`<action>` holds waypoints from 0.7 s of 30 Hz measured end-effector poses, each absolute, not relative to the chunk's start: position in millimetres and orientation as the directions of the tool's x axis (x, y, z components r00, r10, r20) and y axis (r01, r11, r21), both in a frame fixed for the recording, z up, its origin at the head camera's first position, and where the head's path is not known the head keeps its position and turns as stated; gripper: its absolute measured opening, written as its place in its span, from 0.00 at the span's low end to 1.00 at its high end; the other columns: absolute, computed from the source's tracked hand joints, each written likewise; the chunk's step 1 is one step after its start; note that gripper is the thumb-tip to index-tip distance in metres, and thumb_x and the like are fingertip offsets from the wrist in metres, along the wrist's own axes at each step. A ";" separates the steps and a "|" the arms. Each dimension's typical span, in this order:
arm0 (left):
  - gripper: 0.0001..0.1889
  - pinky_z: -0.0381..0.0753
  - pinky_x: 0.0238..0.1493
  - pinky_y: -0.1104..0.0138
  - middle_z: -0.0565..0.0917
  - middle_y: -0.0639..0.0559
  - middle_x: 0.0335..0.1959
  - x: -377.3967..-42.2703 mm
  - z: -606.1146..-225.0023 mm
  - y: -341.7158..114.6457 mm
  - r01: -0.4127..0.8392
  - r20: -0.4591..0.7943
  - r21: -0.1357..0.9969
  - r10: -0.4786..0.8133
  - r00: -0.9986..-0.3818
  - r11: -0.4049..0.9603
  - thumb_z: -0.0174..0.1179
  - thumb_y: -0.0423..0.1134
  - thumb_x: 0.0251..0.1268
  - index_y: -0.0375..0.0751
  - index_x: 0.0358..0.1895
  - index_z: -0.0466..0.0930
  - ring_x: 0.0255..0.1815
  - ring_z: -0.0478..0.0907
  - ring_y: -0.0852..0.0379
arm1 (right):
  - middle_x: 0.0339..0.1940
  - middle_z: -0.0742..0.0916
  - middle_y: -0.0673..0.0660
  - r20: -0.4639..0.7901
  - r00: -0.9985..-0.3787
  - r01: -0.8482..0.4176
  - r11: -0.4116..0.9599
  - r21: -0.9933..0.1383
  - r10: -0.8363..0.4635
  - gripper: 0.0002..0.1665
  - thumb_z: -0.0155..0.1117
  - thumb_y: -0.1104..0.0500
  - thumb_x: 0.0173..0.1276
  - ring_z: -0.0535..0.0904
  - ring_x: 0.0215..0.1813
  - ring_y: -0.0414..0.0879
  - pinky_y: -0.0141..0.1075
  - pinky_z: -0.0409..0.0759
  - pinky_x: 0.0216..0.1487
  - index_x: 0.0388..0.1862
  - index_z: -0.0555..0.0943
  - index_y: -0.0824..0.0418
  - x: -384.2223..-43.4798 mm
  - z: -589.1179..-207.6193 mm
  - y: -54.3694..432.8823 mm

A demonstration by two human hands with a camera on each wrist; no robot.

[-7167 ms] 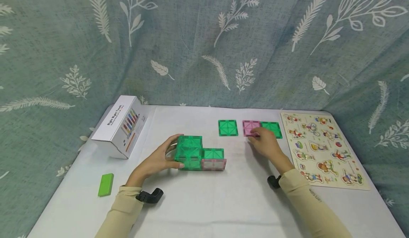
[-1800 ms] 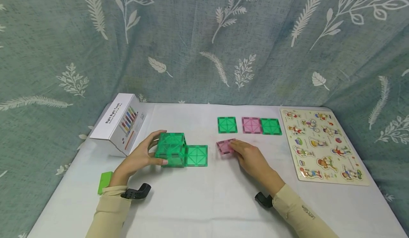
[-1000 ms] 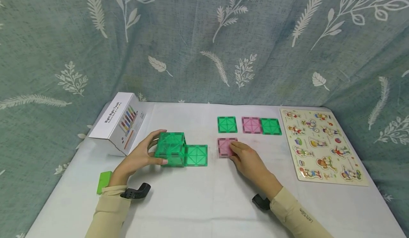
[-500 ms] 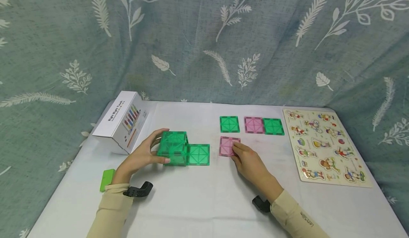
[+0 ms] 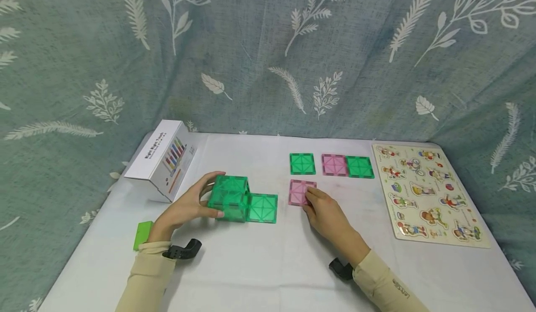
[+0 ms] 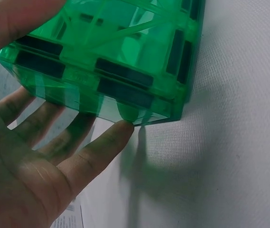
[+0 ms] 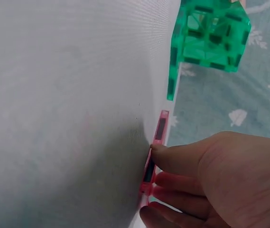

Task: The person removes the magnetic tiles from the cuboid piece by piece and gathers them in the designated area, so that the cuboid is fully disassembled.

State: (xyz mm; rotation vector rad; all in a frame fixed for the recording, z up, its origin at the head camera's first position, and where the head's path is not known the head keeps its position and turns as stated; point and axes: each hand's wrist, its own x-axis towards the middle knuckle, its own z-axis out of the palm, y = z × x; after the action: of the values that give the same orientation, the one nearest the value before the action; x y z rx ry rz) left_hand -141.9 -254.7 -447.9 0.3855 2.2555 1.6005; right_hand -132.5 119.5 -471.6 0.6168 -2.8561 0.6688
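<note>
My left hand (image 5: 194, 205) grips a green cube of see-through magnetic tiles (image 5: 229, 192), thumb at its near side and fingers round the left and far sides. In the left wrist view, the fingertips touch the cube's side (image 6: 125, 80), where dark magnet strips line the edges. A flat green magnetic tile (image 5: 263, 208) adjoins the cube's right side on the table. To the right, a pink magnetic tile (image 5: 298, 192) lies flat, its right edge held between my right hand's thumb and fingers (image 5: 328, 213). In the right wrist view, the thumb sits on the pink tile's edge (image 7: 160, 129), apart from the green one.
Behind lie a single green tile (image 5: 302, 163) and a pink tile (image 5: 334, 165) side by side with another green tile (image 5: 360, 167). A picture puzzle board (image 5: 431, 195) is at the right. On the left are a white box (image 5: 161, 161) and a light green block (image 5: 143, 235).
The pink tile that stood upright before the flat green tile now lies flat to the right, under my right hand. The cube and its adjoining tile have shifted left, lately slightly nearer me.
</note>
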 end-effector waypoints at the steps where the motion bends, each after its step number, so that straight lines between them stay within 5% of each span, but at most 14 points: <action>1: 0.55 0.58 0.76 0.35 0.50 0.45 0.83 -141.6 -447.8 -254.5 0.021 -0.122 0.946 0.415 -0.902 0.324 0.78 0.33 0.48 0.55 0.79 0.53 0.83 0.40 0.31 | 0.60 0.84 0.69 0.224 -0.908 -0.417 0.816 -0.401 -0.354 0.23 0.71 0.63 0.65 0.82 0.63 0.62 0.51 0.81 0.64 0.56 0.82 0.73 -132.3 -471.1 119.2; 21: 0.55 0.61 0.75 0.37 0.49 0.46 0.83 -138.4 -447.5 -252.5 0.013 -0.126 0.947 0.408 -0.904 0.321 0.78 0.32 0.47 0.56 0.79 0.53 0.83 0.40 0.32 | 0.64 0.83 0.65 0.173 -0.876 -0.461 0.677 -0.575 -0.450 0.30 0.73 0.57 0.65 0.79 0.69 0.58 0.50 0.76 0.71 0.62 0.79 0.70 -129.4 -458.8 80.0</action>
State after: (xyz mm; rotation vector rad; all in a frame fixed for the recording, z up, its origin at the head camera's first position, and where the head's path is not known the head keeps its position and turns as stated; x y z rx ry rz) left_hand -138.4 -252.5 -447.5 0.3761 2.2507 1.6077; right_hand -129.4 80.0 -458.8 0.7766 -2.8606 0.9878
